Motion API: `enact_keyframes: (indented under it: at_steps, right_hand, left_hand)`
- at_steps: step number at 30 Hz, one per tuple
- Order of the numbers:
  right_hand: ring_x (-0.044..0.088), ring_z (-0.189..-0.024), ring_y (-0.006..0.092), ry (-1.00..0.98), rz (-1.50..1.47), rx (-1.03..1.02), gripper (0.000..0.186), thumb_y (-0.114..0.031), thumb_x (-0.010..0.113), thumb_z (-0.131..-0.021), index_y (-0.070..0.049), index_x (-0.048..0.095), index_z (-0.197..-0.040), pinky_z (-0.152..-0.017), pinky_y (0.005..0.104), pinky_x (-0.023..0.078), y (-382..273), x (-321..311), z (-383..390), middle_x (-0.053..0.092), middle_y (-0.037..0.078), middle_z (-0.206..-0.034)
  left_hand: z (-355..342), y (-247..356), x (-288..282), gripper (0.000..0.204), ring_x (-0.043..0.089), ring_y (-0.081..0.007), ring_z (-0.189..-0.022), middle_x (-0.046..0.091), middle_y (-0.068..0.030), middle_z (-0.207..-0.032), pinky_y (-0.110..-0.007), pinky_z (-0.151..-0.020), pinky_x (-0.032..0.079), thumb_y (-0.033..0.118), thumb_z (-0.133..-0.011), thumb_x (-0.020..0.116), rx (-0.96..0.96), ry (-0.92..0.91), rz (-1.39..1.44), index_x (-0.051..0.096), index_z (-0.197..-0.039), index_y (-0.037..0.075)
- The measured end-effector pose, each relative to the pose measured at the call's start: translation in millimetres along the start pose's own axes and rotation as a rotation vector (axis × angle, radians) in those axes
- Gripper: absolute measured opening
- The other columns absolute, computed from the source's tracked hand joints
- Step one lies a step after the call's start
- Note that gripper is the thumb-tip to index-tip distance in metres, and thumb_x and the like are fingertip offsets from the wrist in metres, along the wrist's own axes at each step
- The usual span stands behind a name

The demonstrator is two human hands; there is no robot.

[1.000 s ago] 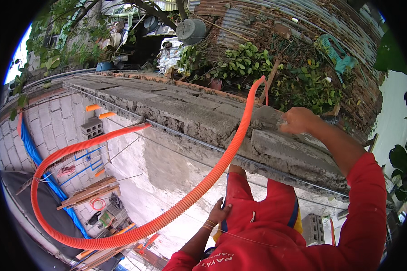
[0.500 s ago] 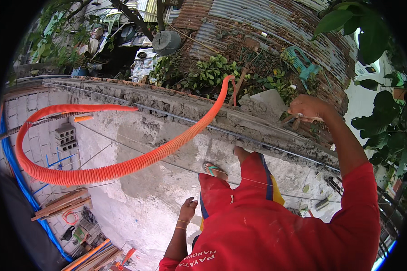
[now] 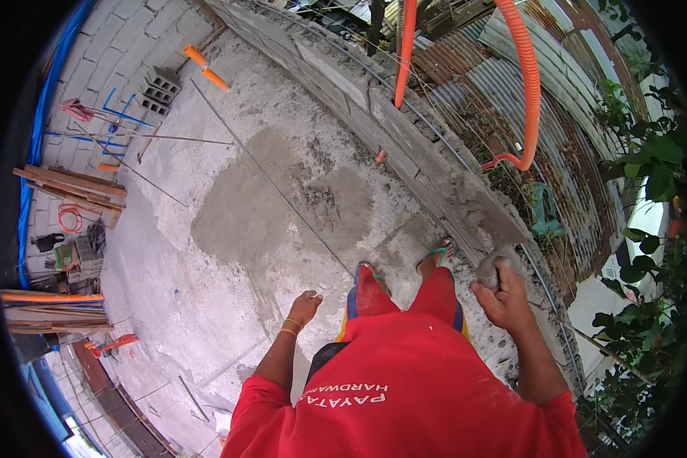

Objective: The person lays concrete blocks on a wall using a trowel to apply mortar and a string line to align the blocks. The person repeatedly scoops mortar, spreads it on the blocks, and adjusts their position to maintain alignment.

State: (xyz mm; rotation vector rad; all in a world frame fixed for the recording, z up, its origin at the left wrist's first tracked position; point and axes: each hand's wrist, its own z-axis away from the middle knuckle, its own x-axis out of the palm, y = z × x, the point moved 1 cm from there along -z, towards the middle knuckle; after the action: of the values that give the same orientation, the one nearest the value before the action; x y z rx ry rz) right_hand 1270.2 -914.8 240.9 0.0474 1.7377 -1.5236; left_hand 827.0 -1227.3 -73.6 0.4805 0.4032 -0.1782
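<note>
My right hand (image 3: 504,298) is wrapped round the handle of a trowel (image 3: 501,227), beside the low block wall. The trowel's grey blade is close to the wall's rough top, and its colour makes its edges hard to tell from the mortar. My left hand (image 3: 305,307) hangs over the floor at my left side, its fingers curled in, and nothing shows in it. The wall (image 3: 427,164) slants from the upper middle down toward my right hand. A patch of wet-looking grey mortar (image 3: 244,202) lies on the floor ahead of my feet.
Orange corrugated hose (image 3: 528,84) loops over the wall. A thin metal pipe (image 3: 439,137) runs along its top. Rusty roofing sheets (image 3: 496,69) lie beyond. Hollow blocks (image 3: 160,89) and stacked planks (image 3: 76,192) are at the left. A taut line (image 3: 275,187) crosses the floor.
My view has swung left and down, showing more floor. The trowel and right hand have come back nearer my body, and the orange hose now shows at the upper right.
</note>
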Motion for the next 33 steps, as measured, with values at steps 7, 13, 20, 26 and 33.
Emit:
enact_keyframes:
  at_steps: [7, 13, 20, 26, 33]
  right_hand:
    - [0.067, -0.088, 0.0529, -0.069, 0.174, -0.026, 0.032, -0.019, 0.067, -0.093, -0.002, 0.055, -0.118, -0.074, 0.0573, 0.053, -0.6, 187.5, -97.0, 0.068, 0.031, -0.093]
    - [0.064, -0.059, 0.0214, 0.011, -0.018, -0.183, 0.036, -0.021, 0.072, -0.095, -0.001, 0.054, -0.119, -0.056, 0.0395, 0.050, -51.7, 174.4, -146.1, 0.061, 0.010, -0.071]
    - [0.051, -0.050, 0.0125, -0.573, -0.419, 0.478, 0.023, -0.024, 0.066, -0.101, -0.006, 0.054, -0.108, -0.047, 0.0320, 0.043, -59.3, 168.8, -199.4, 0.055, 0.002, -0.068]
    - [0.054, -0.046, 0.0169, -0.805, -0.247, 0.475, 0.026, -0.033, 0.062, -0.105, -0.009, 0.052, -0.102, -0.041, 0.0343, 0.043, -67.9, 212.4, -287.1, 0.054, 0.003, -0.064]
    - [0.053, -0.044, 0.0196, -0.967, -0.233, 0.399, 0.026, -0.036, 0.062, -0.106, -0.013, 0.049, -0.105, -0.039, 0.0381, 0.046, -91.4, 273.4, -367.1, 0.052, 0.005, -0.064]
  left_hand:
    - [53.8, -135.2, -45.6, 0.038, 0.067, -0.0210, -0.078, 0.072, -0.0083, -0.096, -0.035, -0.069, 0.054, 0.034, -0.099, 0.064, -0.092, 0.319, 0.451, 0.067, -0.117, 0.000]
    - [46.9, -209.0, -27.9, 0.033, 0.070, -0.0215, -0.072, 0.067, -0.0058, -0.086, -0.037, -0.057, 0.051, 0.034, -0.101, 0.063, 0.376, 0.246, -0.737, 0.067, -0.109, 0.002]
    - [42.2, -116.7, -4.5, 0.037, 0.071, -0.0215, -0.075, 0.071, -0.0072, -0.101, -0.033, -0.059, 0.049, 0.033, -0.099, 0.063, -0.214, 0.295, 0.659, 0.067, -0.122, 0.004]
    - [79.7, -34.9, -21.0, 0.047, 0.069, -0.0385, -0.111, 0.072, -0.0261, -0.117, -0.046, -0.097, 0.054, 0.045, -0.098, 0.061, -0.148, 0.577, 0.501, 0.075, -0.113, 0.002]
    - [88.8, -49.5, 39.2, 0.056, 0.067, -0.0471, -0.109, 0.072, -0.0297, -0.113, -0.052, -0.098, 0.052, 0.051, -0.099, 0.053, -0.270, 0.555, 0.249, 0.077, -0.104, 0.000]
